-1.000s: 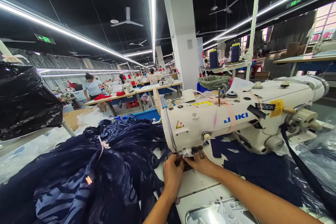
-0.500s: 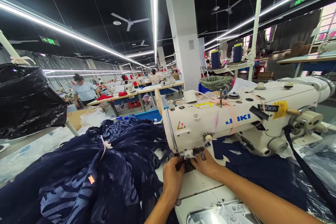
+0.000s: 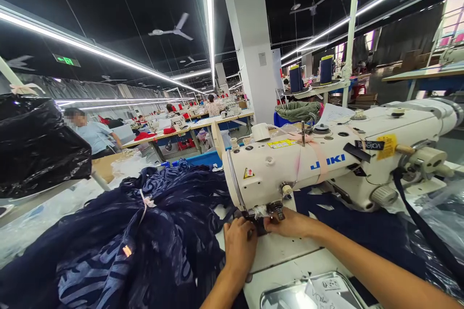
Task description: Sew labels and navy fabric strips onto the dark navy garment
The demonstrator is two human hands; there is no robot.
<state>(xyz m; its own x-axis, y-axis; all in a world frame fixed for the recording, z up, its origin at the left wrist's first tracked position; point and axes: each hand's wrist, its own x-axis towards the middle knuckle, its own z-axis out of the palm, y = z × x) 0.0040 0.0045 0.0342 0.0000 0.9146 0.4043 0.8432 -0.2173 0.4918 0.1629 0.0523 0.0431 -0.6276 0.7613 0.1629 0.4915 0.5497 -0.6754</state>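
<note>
A cream sewing machine [image 3: 326, 164] lies across the white table [image 3: 282, 256]. My left hand [image 3: 239, 246] rests just below the needle end, fingers curled and pinching a small dark piece of fabric [image 3: 259, 228]. My right hand [image 3: 290, 224] reaches in from the right and pinches the same piece under the presser foot [image 3: 276, 210]. A large heap of navy patterned fabric [image 3: 137, 241] lies to the left of my hands, tied with a pale ribbon [image 3: 145, 201].
More navy fabric [image 3: 362, 231] lies behind and right of the machine, with a dark strap [image 3: 420, 227] hanging down. A metal tray [image 3: 311, 294] sits at the near edge. A black plastic bag [image 3: 36, 145] is at left. Another person [image 3: 92, 133] stands at far tables. Thread cones [image 3: 326, 70] stand behind.
Both hands stayed at the needle, shifting slightly down the picture as the view tilted. The person in the background walked left.
</note>
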